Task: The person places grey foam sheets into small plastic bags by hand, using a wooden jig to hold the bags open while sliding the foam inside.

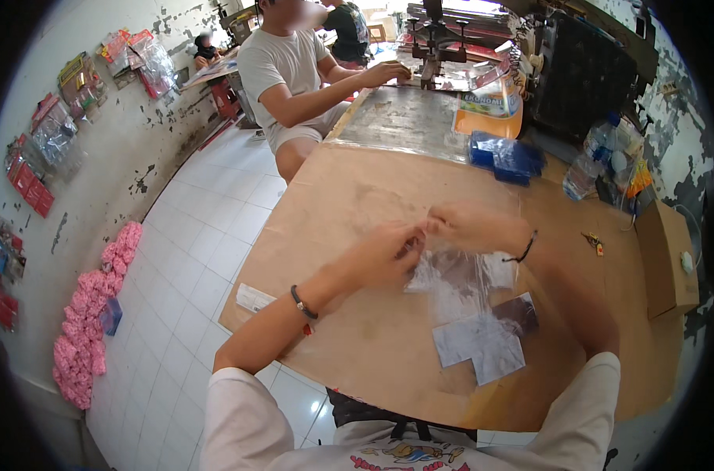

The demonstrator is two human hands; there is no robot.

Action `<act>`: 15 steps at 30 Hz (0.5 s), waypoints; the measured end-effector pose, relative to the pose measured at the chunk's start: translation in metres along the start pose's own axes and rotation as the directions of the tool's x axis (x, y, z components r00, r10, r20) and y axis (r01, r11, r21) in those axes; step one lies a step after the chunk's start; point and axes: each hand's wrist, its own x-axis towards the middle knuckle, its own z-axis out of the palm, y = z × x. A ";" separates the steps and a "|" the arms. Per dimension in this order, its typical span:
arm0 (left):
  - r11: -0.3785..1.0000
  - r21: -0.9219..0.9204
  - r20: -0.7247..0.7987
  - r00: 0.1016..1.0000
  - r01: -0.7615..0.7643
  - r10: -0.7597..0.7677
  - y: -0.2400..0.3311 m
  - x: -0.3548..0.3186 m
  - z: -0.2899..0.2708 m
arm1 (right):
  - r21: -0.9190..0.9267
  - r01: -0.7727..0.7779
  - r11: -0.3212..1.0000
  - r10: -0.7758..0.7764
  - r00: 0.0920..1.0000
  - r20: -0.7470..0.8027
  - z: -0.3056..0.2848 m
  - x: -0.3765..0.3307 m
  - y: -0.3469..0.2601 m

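Over the middle of the brown-covered table [317,212], my left hand [392,250] and my right hand [471,226] meet with their fingertips pinched together. Both are closed on a thin clear plastic piece [451,275], whose shiny part spreads out below the fingers. Motion blurs the fingers, so the exact grip is hard to see. Nearer to me lie several flat, greyish, see-through plastic pieces [482,345], overlapping one another. A dark band is on my left wrist and a thin dark bracelet on my right.
Dark blue plastic pieces [506,155] are piled at the far right, beside a metal plate [400,122]. Beyond it, a co-worker [294,78] sits at a press machine [435,47]. Bottles [584,169], keys [595,242] and a cardboard box [667,259] are on the right.
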 end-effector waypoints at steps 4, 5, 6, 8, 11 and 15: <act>0.972 0.214 0.018 0.995 -0.101 0.099 -0.012 0.003 -0.009 | -0.032 0.057 0.998 -0.059 0.996 -0.063 0.030 -0.010 0.019; 0.981 0.187 0.044 0.998 -0.059 0.051 -0.009 0.004 -0.010 | -0.035 0.064 0.997 -0.068 0.991 -0.117 0.035 -0.013 0.024; 0.979 0.195 0.061 0.997 -0.059 0.048 -0.008 0.005 -0.009 | -0.021 0.086 0.996 -0.088 0.986 -0.142 0.037 -0.013 0.027; 0.975 0.213 0.092 0.995 -0.064 0.045 -0.006 0.006 -0.008 | 0.002 0.130 0.991 -0.128 0.972 -0.196 0.040 -0.012 0.031; 0.966 0.203 0.045 0.987 -0.158 0.152 -0.009 0.007 -0.006 | 0.007 0.166 0.986 -0.162 0.967 -0.197 0.038 -0.010 0.035; 0.989 0.138 0.131 0.989 0.053 -0.072 0.002 0.008 -0.010 | -0.013 0.148 0.989 -0.147 0.967 -0.209 0.042 -0.010 0.039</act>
